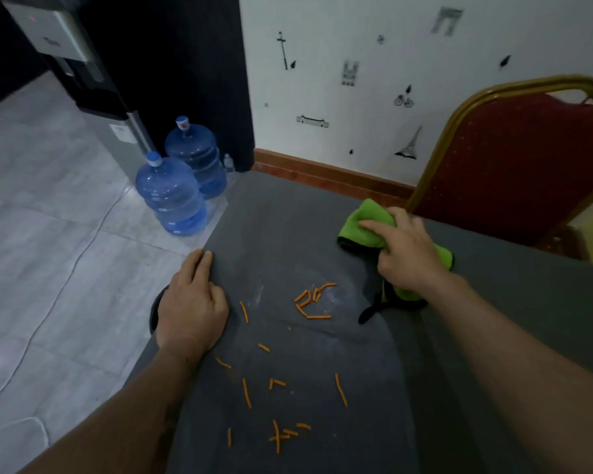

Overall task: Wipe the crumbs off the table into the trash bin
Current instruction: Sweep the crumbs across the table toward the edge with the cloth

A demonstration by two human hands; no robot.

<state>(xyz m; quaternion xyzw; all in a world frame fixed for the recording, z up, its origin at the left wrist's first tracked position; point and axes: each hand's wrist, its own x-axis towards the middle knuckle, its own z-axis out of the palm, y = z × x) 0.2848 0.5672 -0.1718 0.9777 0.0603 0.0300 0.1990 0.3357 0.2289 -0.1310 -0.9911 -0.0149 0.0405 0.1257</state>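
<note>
Several thin orange crumb sticks (314, 302) lie scattered over the dark grey table (281, 220), from the middle down to the near edge. My right hand (408, 251) grips a green cloth with black trim (363, 227), bunched up on the table just right of the crumbs. My left hand (192, 306) lies flat on the table's left edge, palm down, holding nothing. Below that hand, a dark round rim of the trash bin (155, 309) peeks out beside the table; most of it is hidden by my hand and the tabletop.
Two blue water jugs (173, 196) stand on the grey tiled floor left of the table, beside a water dispenser (83, 73). A red chair with a gold frame (514, 159) stands at the table's far right. A white cable (59, 295) runs across the floor.
</note>
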